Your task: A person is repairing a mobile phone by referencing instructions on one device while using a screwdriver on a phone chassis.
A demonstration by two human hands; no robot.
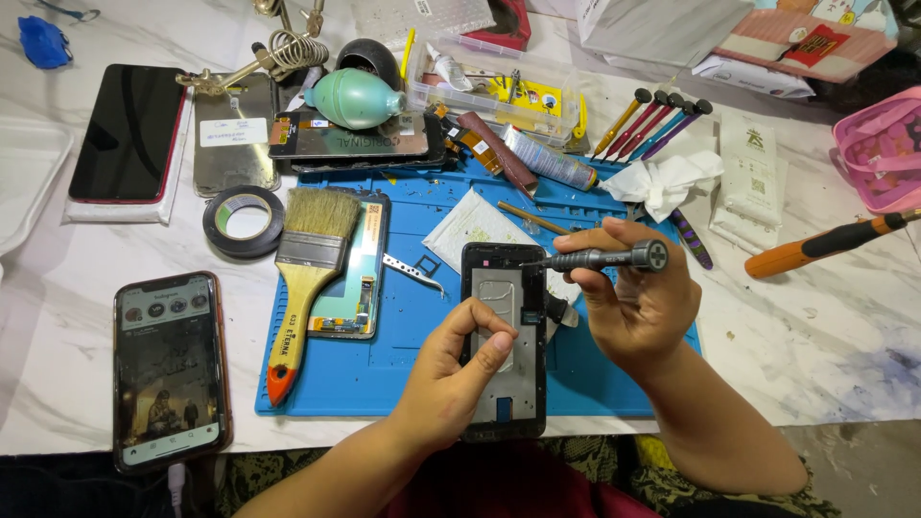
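From the head view, your left hand (460,360) steadies the opened phone frame (503,336), thumb and forefinger pressed together on its left side; the frame lies at the near edge of the blue mat (403,355), its long axis running away from you; your right hand (633,302) pinches a grey precision screwdriver (600,258), held nearly level, tip pointing left onto the frame's top right corner; so the right hand is nearer that corner; a paintbrush (305,278) lies on the mat's left side, well apart.
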